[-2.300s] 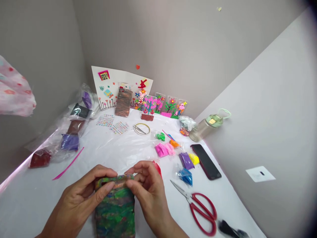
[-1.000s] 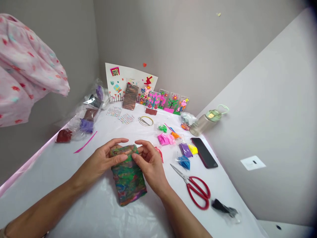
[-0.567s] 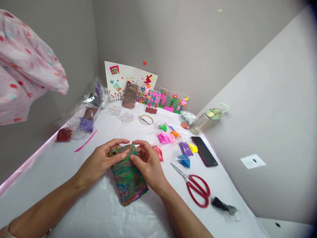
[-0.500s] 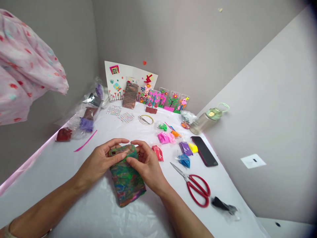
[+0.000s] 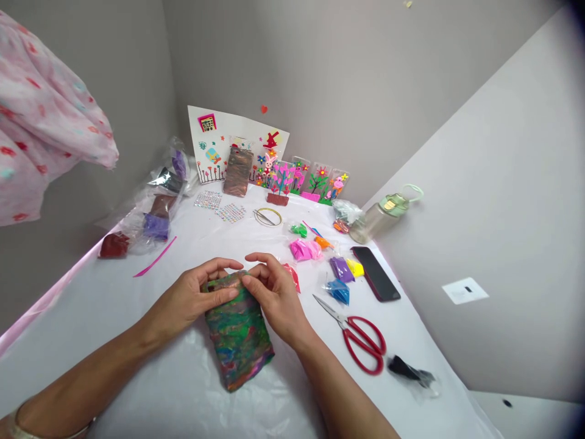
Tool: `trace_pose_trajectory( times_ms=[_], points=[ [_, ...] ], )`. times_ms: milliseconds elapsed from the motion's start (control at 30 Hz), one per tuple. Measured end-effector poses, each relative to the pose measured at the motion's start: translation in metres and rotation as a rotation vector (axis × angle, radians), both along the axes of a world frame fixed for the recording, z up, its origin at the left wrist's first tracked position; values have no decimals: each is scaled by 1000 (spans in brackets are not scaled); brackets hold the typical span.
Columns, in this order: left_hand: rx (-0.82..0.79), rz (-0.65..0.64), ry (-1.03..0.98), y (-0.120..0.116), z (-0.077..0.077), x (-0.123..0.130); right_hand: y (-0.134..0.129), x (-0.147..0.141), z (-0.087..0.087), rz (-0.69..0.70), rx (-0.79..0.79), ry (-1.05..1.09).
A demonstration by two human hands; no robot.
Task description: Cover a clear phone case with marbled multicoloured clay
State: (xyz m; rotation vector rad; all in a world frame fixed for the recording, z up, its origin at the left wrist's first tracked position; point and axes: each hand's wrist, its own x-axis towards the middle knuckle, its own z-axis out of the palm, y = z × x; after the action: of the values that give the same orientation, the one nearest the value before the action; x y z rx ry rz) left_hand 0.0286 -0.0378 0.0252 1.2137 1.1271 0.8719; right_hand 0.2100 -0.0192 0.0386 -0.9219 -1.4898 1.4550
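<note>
Between my hands is a phone case covered in marbled clay, mostly green with blue, red, purple and pink streaks. Its far end is raised towards my fingers, and its near end points at me. My left hand grips the far left corner, thumb lying across the front and fingers behind the edge. My right hand holds the far right corner, its thumb pressing on the clay near the top edge. The index fingertips of both hands stand above the top edge, close together. The case's back side is hidden.
Right of my hands lie red-handled scissors, a black phone, a black clay packet and several coloured clay packets. Behind stand decorated cases, a brown case and a bottle. Bagged clay lies left.
The case has shifted slightly towards me and to the right in view. My right thumb has moved up nearer its top edge. Both hands keep their grip.
</note>
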Motion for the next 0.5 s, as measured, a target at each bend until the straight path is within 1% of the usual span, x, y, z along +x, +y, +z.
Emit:
trace_pose_trajectory(
  times_ms=[133,233,400,500],
  points=[
    [11,-8,44,-1,2,3,0,-1,-1,-25,6,11],
    [9,-21,11,-2,2,4,-1,-1,0,-47,14,-8],
    [-8,-9,-5,-1,-1,3,-1,-2,0,-12,-11,28],
    [-23,-31,-49,-2,-1,4,-1,-3,-1,-25,-23,34]
  ],
)
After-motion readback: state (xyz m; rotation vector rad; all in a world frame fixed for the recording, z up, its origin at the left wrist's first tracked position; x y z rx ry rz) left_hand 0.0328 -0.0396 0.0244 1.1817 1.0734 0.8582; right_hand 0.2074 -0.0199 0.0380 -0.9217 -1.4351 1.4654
